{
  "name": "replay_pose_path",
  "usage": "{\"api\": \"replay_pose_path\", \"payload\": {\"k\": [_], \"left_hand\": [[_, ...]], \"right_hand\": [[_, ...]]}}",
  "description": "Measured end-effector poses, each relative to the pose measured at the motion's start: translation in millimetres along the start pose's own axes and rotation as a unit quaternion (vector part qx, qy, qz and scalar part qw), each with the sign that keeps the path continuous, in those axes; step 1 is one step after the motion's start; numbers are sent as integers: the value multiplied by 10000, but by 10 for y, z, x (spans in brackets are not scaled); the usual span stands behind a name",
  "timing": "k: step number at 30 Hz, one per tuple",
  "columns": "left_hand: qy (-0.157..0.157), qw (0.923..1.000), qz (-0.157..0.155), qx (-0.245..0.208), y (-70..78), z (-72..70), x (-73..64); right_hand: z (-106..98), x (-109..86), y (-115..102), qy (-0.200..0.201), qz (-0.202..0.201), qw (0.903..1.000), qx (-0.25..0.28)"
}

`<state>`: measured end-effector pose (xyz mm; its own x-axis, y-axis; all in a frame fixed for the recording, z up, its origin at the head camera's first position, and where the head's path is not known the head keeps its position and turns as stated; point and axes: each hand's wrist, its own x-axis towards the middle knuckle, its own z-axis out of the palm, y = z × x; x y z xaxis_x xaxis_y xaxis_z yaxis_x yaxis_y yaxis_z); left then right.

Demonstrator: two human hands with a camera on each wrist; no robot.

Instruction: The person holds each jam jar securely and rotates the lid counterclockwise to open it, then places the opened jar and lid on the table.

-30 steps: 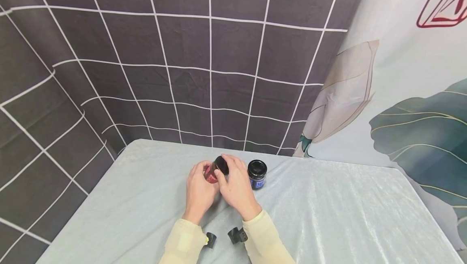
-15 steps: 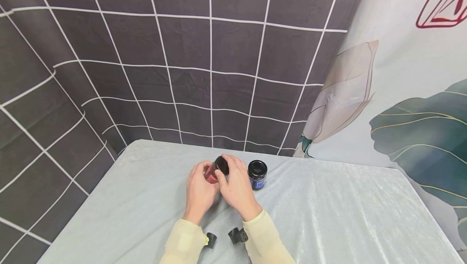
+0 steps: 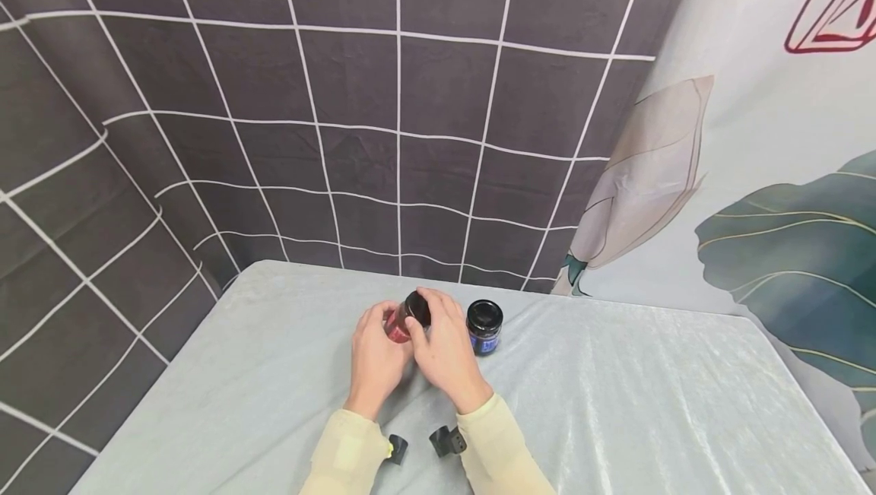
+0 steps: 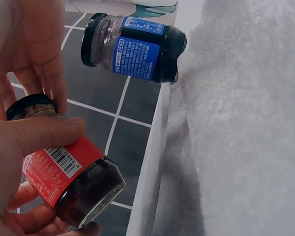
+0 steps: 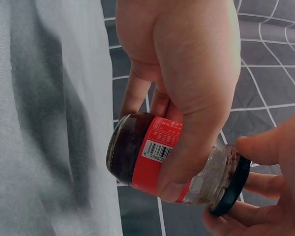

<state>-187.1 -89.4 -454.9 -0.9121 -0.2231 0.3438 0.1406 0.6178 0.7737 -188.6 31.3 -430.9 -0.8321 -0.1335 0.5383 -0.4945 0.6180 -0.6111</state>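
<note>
Tilted between my two hands is a glass jar (image 4: 64, 167) of dark contents with a red label, its black lid (image 5: 231, 189) in place. My left hand (image 3: 379, 358) grips the jar round its body, thumb across the red label, as the right wrist view also shows. At the other end, my right hand (image 3: 443, 347) pinches the lid's rim between thumb and fingers. In the left wrist view the jar's base is raised off the cloth. A second jar (image 3: 484, 328) with a blue label and black lid stands upright just right of my right hand.
A pale velvety cloth (image 3: 616, 388) covers the table. Behind it hangs a dark curtain (image 3: 356, 160) with a white grid, and a leaf-patterned curtain (image 3: 753, 176) is at the right. Each wrist carries a small black camera (image 3: 448, 442).
</note>
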Motion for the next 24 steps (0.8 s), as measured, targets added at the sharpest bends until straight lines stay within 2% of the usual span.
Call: {"api": "replay_pose_path", "payload": {"k": [24], "left_hand": [[-67,10000,-57,5,-4,3,4]], "right_hand": [[-17,-3,-7,-19,38,10000,76]]}}
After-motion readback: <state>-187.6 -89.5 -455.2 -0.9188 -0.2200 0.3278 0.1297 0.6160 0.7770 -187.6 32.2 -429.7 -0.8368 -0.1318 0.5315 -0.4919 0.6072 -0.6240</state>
